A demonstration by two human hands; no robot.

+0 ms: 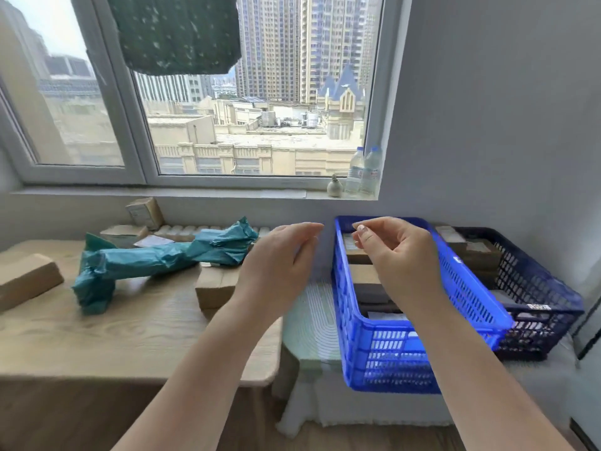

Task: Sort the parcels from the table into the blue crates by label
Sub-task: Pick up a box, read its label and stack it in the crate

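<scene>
A light wooden worktop (97, 333) is seen at the left. On it are laid a long teal plastic-wrapped parcel (156, 258), crumpled and bent down at its near end, a brown cardboard box (26, 278) at the far left edge, and another cardboard box (214, 288) near the right edge. Further small cardboard boxes (130, 232) are gathered along the back by the wall, one (145, 212) propped upright. To the right, a lower surface covered with pale cloth (312, 323) is seen; a bright blue crate (390, 353) and a dark blue crate (536, 301) are set on it side by side, touching.
</scene>
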